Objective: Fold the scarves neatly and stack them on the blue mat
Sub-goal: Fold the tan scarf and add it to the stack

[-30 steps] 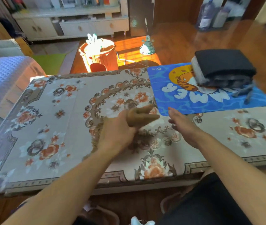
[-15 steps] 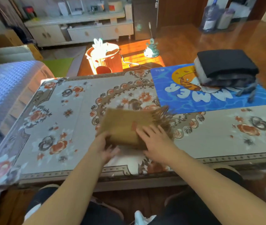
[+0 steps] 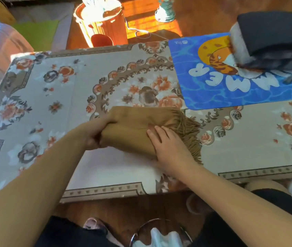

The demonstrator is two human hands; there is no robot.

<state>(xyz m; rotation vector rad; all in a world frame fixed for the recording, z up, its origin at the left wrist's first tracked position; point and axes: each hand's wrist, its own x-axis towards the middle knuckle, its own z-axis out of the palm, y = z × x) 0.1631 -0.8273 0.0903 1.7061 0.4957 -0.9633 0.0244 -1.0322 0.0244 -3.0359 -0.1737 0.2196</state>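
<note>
Nearest us, our right hand (image 3: 170, 148) lies with straight fingers (image 3: 156, 133) pressing flat on the folded tan woollen scarf with a fringed edge (image 3: 136, 127), its fringe fanning toward 3 o'clock. At 9 o'clock of the scarf, our left hand (image 3: 91, 132) grips its folded end, fingers curled round the cloth. The scarf rests on the counter with the floral-patterned cover (image 3: 52, 97), near its middle. Farther, toward 2 o'clock, lies the blue printed mat (image 3: 191, 82), apart from the scarf. On its far right end sits a stack of folded dark scarves (image 3: 273, 38).
</note>
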